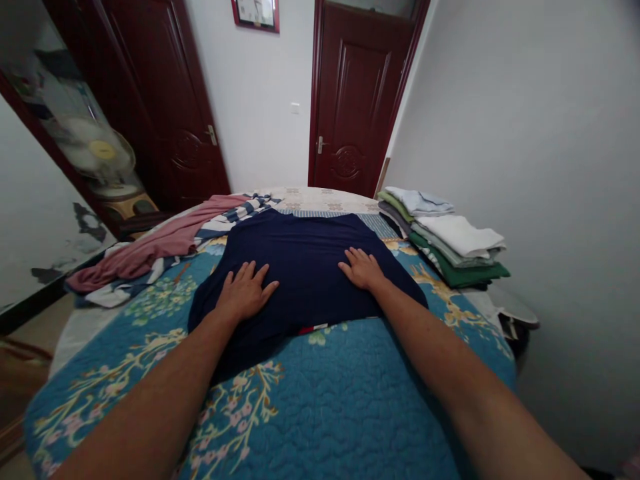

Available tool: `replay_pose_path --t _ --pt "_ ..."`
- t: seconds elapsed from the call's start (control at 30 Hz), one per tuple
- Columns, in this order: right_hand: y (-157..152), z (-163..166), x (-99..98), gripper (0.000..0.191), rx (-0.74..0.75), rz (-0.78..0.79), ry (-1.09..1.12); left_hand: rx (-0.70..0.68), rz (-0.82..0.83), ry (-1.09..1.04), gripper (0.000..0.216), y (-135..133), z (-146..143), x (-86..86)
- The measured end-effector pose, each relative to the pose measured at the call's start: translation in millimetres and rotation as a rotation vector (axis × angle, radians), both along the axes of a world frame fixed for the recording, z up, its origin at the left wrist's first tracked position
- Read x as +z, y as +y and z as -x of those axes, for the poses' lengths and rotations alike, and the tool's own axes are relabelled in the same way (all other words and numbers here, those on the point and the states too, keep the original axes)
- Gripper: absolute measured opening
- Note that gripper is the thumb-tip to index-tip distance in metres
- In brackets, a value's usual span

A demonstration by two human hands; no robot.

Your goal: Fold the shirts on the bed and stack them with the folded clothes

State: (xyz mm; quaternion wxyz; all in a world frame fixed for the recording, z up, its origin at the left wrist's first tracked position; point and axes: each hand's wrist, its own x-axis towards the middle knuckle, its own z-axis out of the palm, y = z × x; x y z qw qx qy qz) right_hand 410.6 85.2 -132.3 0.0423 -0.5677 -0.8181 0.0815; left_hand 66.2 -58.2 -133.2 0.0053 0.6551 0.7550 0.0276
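Observation:
A dark navy garment (pixel 305 267) lies spread flat on a bed covered by a blue floral quilt (pixel 325 400). My left hand (pixel 245 290) rests palm down on the garment's left part, fingers stretched out and slightly apart. My right hand (pixel 361 268) lies flat on its right part, fingers also spread. Neither hand holds anything. A small strip of red and white cloth (pixel 314 328) peeks out under the garment's near edge.
A stack of folded clothes (pixel 445 237), white, grey and green, sits at the bed's right side. A pink cloth (pixel 160 247) and a blue-and-white striped one (pixel 235 213) lie unfolded at the left. Two dark red doors stand behind; a fan (pixel 100 153) is at the left.

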Motion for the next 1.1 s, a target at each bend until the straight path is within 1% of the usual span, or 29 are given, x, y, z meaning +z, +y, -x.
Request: replay_pose_path --t 0.1,0.2,0.3,0.43,0.53,0.6,0.67,0.77,0.87,0.93,1.0,1.1 --pt "30.1 -38.1 -4.7 0.081 -0.147 -0.023 -0.011 0.044 0.003 -0.013 0.089 1.4 2.0 0.2" --pt "48.5 -64.6 -9.5 0.080 -0.232 -0.064 0.020 0.051 -0.006 -0.032 0.091 3.0 5.2 -1.5" --pt "52.6 -74.1 -13.0 0.075 -0.270 -0.136 0.077 0.051 -0.025 -0.049 0.090 3.9 6.4 -2.3" --pt "44.5 -75.3 -11.9 0.065 -0.273 -0.314 0.189 0.065 -0.026 -0.061 0.090 3.6 4.5 -1.6" --pt "33.2 -78.1 -7.7 0.061 -0.203 -0.418 0.235 0.071 -0.032 -0.065 0.091 2.8 3.1 -1.7" --pt "21.7 -78.5 -5.3 0.061 -0.146 -0.399 0.230 0.065 -0.044 -0.073 0.091 2.2 2.6 -2.0" --pt "5.3 -73.5 -3.6 0.058 -0.072 -0.339 0.206 0.054 -0.054 -0.084 0.091 1.5 2.0 -1.8" --pt "-30.6 -50.2 -1.8 0.057 0.087 -0.270 0.164 0.046 -0.063 -0.098 0.091 0.4 0.6 -0.8" --pt "-73.2 -14.2 -0.8 0.061 0.254 -0.174 0.120 0.049 -0.071 -0.108 0.091 -0.6 -1.4 0.8" --pt "-96.0 5.5 -0.5 0.065 0.329 -0.105 0.076 0.042 -0.071 -0.120 0.091 -1.4 -2.5 2.1" --pt "-108.4 14.1 -0.7 0.069 0.339 -0.070 0.030 0.030 -0.065 -0.136 0.091 -2.4 -3.1 3.2" --pt "-107.2 1.8 -3.3 0.071 0.242 -0.067 -0.032 0.005 -0.047 -0.144 0.088 -6.3 -1.6 3.9"
